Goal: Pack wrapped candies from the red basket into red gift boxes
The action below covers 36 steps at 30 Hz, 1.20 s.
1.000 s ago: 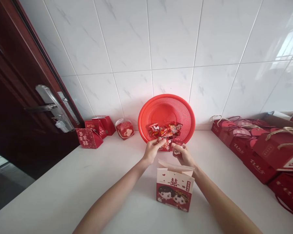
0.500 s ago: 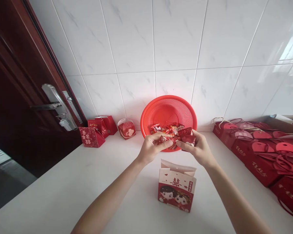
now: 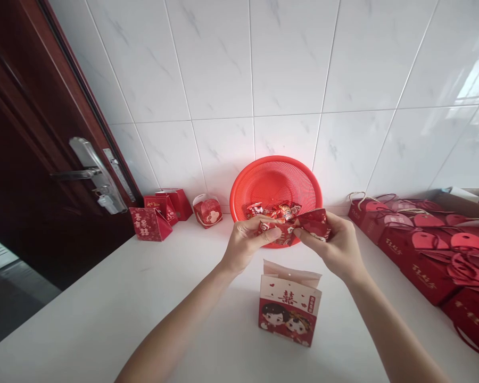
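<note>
My left hand (image 3: 243, 246) pinches a red wrapped candy (image 3: 265, 227) between thumb and fingers. Held in my right hand (image 3: 340, 248) is a red packet (image 3: 314, 222) with white print, its thumb close to the left thumb. Both hands are in front of a red perforated plastic basket (image 3: 235, 192), which leans against the wall with several wrapped candies (image 3: 286, 210) in its lower part. Below the hands stands a red and white gift box (image 3: 288, 308) with two cartoon figures, its top flaps raised. Whether the two held wrappers are joined is hard to see.
Several red folded boxes (image 3: 151, 224) and a small round-sided box (image 3: 207, 210) stand at the left by the wall. Rows of red gift boxes (image 3: 407, 255) with cord handles fill the right side. A dark door (image 3: 35, 159) with a metal handle borders the white counter (image 3: 143, 308).
My right hand has moved slightly right and toward me, and more of its red packet shows. My left hand has barely shifted. The gift box stays put.
</note>
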Tool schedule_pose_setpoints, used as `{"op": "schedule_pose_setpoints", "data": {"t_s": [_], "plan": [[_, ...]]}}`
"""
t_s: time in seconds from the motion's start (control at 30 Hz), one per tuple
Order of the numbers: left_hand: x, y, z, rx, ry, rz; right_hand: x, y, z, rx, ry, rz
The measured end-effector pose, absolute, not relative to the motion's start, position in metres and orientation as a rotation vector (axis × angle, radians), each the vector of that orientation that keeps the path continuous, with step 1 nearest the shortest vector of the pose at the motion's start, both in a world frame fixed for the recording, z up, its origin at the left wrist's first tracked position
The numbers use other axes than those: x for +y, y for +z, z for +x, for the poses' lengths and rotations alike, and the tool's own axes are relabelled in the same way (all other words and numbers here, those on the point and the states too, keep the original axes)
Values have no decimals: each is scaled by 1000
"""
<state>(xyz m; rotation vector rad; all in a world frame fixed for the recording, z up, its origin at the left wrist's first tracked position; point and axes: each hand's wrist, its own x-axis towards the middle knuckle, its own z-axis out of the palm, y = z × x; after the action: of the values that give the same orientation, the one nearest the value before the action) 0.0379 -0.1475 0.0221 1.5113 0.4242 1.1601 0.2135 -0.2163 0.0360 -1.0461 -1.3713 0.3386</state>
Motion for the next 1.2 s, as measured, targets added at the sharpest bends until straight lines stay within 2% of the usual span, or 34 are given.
{"op": "schedule_pose_setpoints", "data": {"t_s": [0.43, 0.63, 0.97, 1.2], "plan": [[-158, 24, 45, 408, 1092, 1116, -216, 31, 206, -1188, 593, -863], [-158, 24, 46, 417, 1130, 1133, -217, 32, 206, -1194, 551, -906], [-159, 23, 47, 476, 1144, 1124, -212, 27, 208, -1133, 693, -864], [-153, 19, 45, 566, 1357, 1254, -216, 37, 208, -1183, 809, -964]]}}
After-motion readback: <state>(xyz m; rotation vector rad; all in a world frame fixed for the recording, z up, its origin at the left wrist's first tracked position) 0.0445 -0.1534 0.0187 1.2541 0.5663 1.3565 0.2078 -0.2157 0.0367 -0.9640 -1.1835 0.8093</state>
